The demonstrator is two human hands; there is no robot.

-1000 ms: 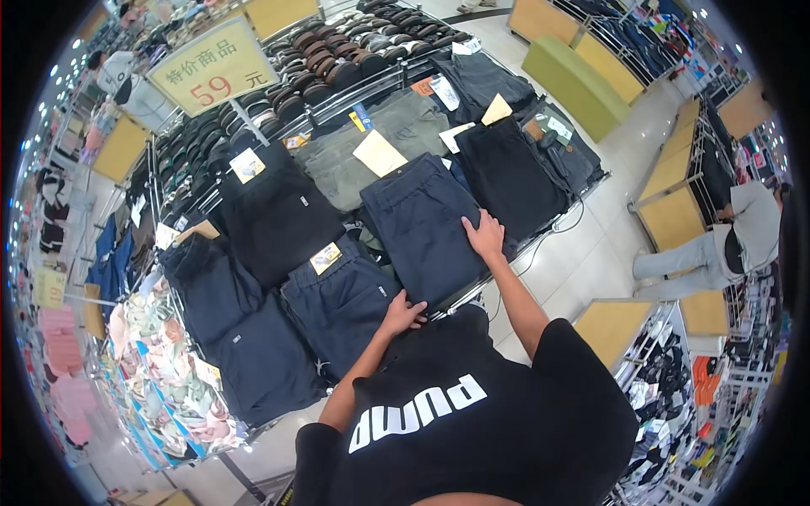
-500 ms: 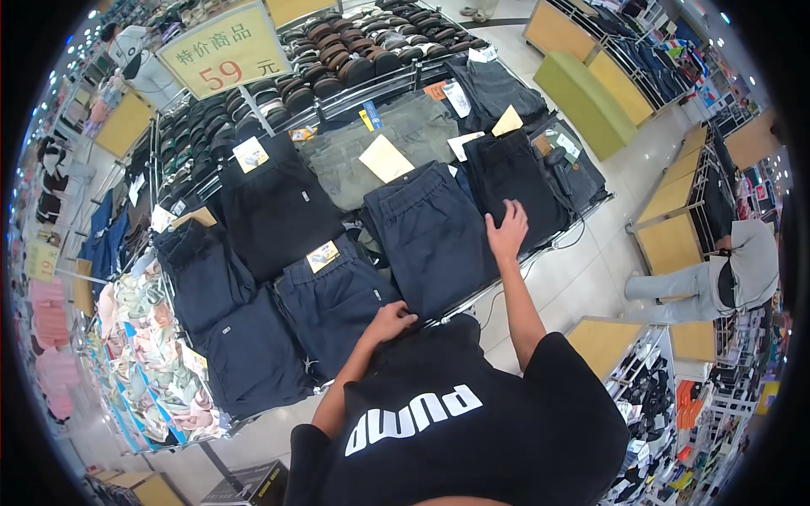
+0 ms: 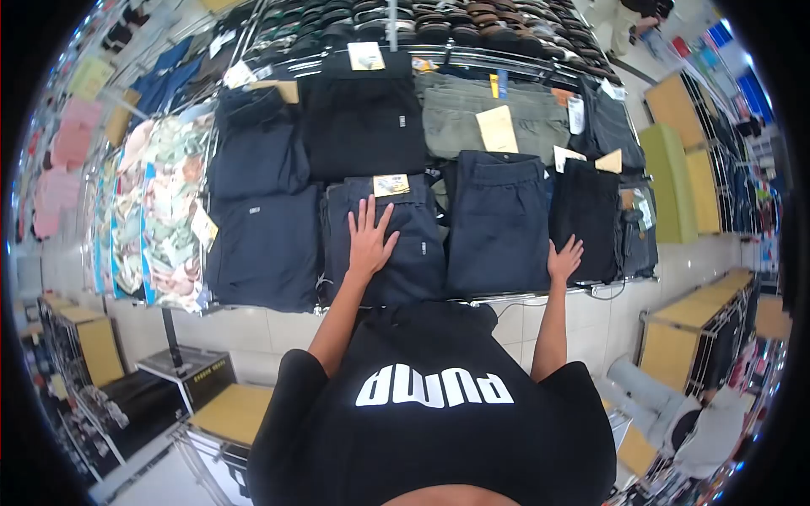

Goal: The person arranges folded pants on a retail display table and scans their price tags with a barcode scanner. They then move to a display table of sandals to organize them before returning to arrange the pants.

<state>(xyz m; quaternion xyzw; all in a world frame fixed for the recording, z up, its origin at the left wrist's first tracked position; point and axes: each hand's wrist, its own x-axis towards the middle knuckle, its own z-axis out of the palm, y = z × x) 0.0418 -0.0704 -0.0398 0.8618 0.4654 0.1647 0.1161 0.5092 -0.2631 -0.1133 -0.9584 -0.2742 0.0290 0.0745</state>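
Left hand [image 3: 369, 240]: open, fingers spread, palm flat on a folded pile of navy trousers [image 3: 396, 253]; nothing gripped.
Right hand [image 3: 564, 260]: open, fingers fanned, resting at the near edge of the display where the second navy pile [image 3: 498, 223] meets the black trousers [image 3: 586, 219]; nothing gripped.
Under left palm: navy trousers, long axis running away from the body, waistband at the far end.
Just past left fingertips: yellow paper tag [image 3: 391, 185] lying on the waistband, apart from the fingers.
Bearing for the tag: straight ahead of the left hand and slightly toward the right; left hand clearly nearer than the right.
Between the hands: second navy pile, same lengthwise lie, touching the first along its side.
Left of left hand: two more dark navy piles [image 3: 261, 244], then floral printed fabric [image 3: 164, 202] at the table end.
Beyond left hand: black trousers with white tag [image 3: 364, 114]; olive trousers [image 3: 489, 122] with a tan tag, further toward the right.
Far row: dark shoes [image 3: 456, 21], detail too small to tell.
Near edge: metal rail [image 3: 523, 295] of the display table, touching the torso in its black printed shirt [image 3: 439, 413].
Right periphery: another person [image 3: 675, 413] low on the floor, well apart from both hands.
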